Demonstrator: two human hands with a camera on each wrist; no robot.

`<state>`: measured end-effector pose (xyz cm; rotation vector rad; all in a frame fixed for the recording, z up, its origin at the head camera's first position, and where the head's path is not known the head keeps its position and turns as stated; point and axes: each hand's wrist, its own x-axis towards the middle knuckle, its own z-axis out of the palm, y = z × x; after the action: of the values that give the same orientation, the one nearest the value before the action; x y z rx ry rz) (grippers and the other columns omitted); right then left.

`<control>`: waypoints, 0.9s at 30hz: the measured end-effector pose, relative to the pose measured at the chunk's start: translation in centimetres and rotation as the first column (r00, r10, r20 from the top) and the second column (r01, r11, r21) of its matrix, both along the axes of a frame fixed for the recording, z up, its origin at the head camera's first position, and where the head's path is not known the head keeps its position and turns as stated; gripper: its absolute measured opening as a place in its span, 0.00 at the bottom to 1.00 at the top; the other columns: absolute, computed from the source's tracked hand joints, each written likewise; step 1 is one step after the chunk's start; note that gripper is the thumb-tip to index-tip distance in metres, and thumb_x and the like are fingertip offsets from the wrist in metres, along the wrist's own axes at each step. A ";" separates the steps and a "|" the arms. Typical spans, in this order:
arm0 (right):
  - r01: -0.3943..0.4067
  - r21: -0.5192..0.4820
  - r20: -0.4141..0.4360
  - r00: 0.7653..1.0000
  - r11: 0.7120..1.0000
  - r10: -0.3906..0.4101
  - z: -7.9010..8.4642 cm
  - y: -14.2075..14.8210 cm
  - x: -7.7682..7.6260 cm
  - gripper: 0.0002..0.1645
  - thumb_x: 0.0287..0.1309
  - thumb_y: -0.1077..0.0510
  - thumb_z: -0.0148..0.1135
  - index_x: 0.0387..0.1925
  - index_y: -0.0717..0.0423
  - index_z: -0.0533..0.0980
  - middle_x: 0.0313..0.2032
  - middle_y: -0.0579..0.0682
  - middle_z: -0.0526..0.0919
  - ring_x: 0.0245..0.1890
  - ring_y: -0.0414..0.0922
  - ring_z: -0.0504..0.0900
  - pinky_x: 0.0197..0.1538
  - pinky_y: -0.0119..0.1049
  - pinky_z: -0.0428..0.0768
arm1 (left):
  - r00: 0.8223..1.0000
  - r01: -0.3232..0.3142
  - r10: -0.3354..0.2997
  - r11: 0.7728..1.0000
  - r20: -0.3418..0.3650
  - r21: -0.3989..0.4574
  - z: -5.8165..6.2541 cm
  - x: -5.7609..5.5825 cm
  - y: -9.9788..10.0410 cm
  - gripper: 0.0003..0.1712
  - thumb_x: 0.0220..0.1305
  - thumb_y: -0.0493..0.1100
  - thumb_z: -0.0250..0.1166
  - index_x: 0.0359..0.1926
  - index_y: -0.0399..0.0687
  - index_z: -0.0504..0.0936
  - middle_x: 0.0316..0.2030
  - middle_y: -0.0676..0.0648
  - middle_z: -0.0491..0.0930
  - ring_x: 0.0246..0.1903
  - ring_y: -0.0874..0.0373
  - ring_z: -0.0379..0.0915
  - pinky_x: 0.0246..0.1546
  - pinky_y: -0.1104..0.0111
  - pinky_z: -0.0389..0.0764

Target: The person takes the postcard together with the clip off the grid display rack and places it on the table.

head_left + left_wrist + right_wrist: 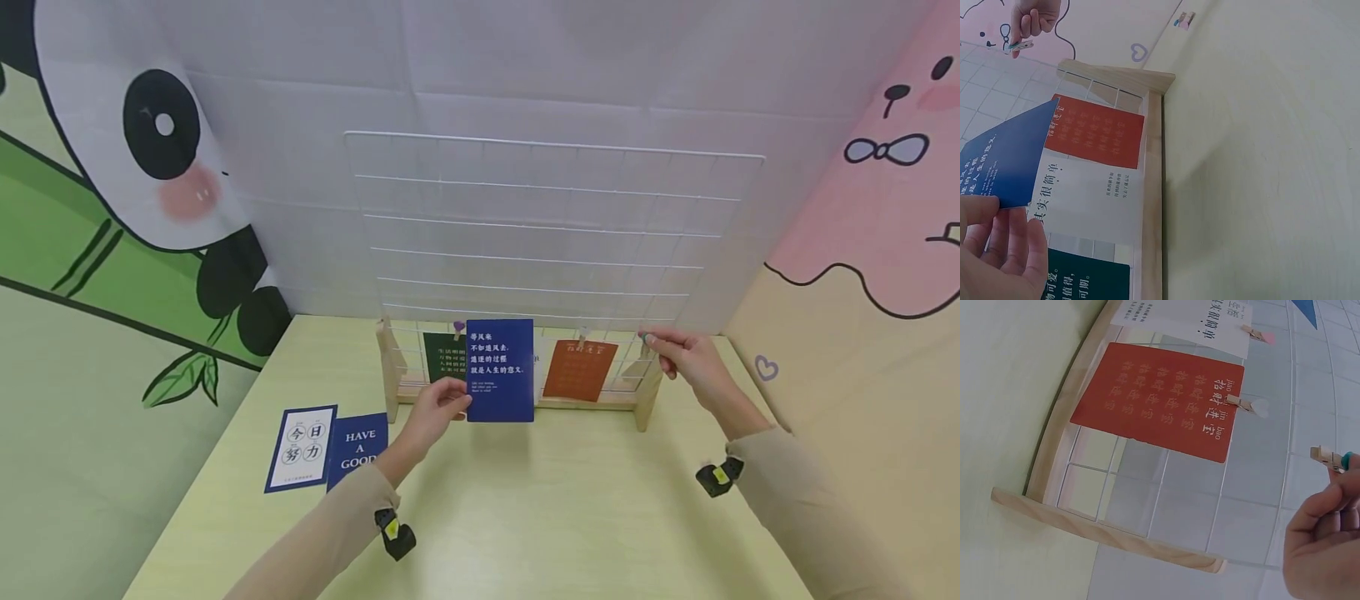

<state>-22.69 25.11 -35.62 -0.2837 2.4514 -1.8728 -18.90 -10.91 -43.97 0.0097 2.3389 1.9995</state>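
Three cards [1157,403] are hanging on the rack [388,375] near the table's [585,500] far edge; the left hand [435,412] is pinching a blue card [500,371] before it, the right hand [692,365] a peg [1327,456]; two cards [302,448] are lying unhung by the left edge.

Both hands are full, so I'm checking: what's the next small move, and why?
I'd likely bring the held card to the grid: the left grip has it, the right grip pinches a peg, and the red card already hangs pegged there.
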 end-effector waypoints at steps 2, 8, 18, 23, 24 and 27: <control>-0.005 0.022 0.005 1.000 1.000 0.005 -0.3 0.2 0.1 0.17 0.59 0.54 0.54 0.44 0.61 0.74 0.15 0.43 0.67 0.16 0.35 0.64 0.19 0.26 0.66 | 1.000 -0.001 0.001 1.000 -0.002 -0.002 -0.3 0.1 -0.2 0.08 0.59 0.33 0.56 0.40 0.33 0.74 0.31 0.43 0.74 0.30 0.55 0.72 0.34 0.66 0.77; -0.012 0.081 0.013 1.000 0.997 0.011 -1.4 0.7 0.4 0.24 0.59 0.53 0.53 0.48 0.70 0.70 0.16 0.44 0.67 0.16 0.36 0.64 0.20 0.27 0.67 | 1.000 -0.005 0.005 1.000 0.013 0.000 -1.0 0.6 -0.6 0.09 0.60 0.33 0.56 0.41 0.33 0.73 0.31 0.44 0.74 0.31 0.55 0.72 0.34 0.65 0.77; -0.008 0.114 0.064 0.998 0.993 0.001 -2.9 1.7 0.8 0.28 0.60 0.52 0.51 0.53 0.71 0.67 0.17 0.44 0.67 0.17 0.36 0.64 0.20 0.28 0.67 | 0.999 -0.026 0.026 1.000 0.047 -0.004 -2.5 1.6 -1.9 0.09 0.59 0.31 0.56 0.41 0.32 0.74 0.29 0.44 0.74 0.29 0.55 0.73 0.33 0.64 0.78; 0.011 0.108 0.091 0.996 0.994 -0.021 -3.7 2.2 0.9 0.28 0.61 0.53 0.51 0.53 0.72 0.65 0.16 0.44 0.67 0.17 0.35 0.64 0.21 0.27 0.68 | 0.996 -0.043 0.044 0.999 0.081 -0.007 -3.6 2.1 -2.7 0.09 0.59 0.31 0.55 0.41 0.32 0.73 0.29 0.44 0.74 0.29 0.55 0.72 0.34 0.64 0.77; 0.016 0.106 0.098 0.995 0.994 -0.026 -3.8 2.3 1.0 0.28 0.61 0.52 0.51 0.53 0.73 0.65 0.16 0.44 0.67 0.17 0.35 0.64 0.21 0.27 0.68 | 0.996 -0.045 0.046 0.999 0.083 -0.010 -3.7 2.2 -2.8 0.09 0.60 0.32 0.55 0.41 0.32 0.73 0.29 0.44 0.74 0.30 0.55 0.72 0.34 0.64 0.77; 0.028 0.095 0.123 0.992 0.995 -0.039 -4.4 2.5 1.1 0.29 0.61 0.52 0.51 0.53 0.74 0.64 0.16 0.43 0.68 0.17 0.35 0.65 0.21 0.26 0.68 | 0.995 -0.045 0.046 0.999 0.088 -0.015 -4.1 2.5 -3.2 0.09 0.60 0.32 0.55 0.41 0.32 0.73 0.29 0.44 0.74 0.30 0.55 0.72 0.34 0.63 0.77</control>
<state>-21.60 27.62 -40.00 -0.1184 2.4653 -1.7248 -16.40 -14.09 -48.12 -0.1317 2.3176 1.9624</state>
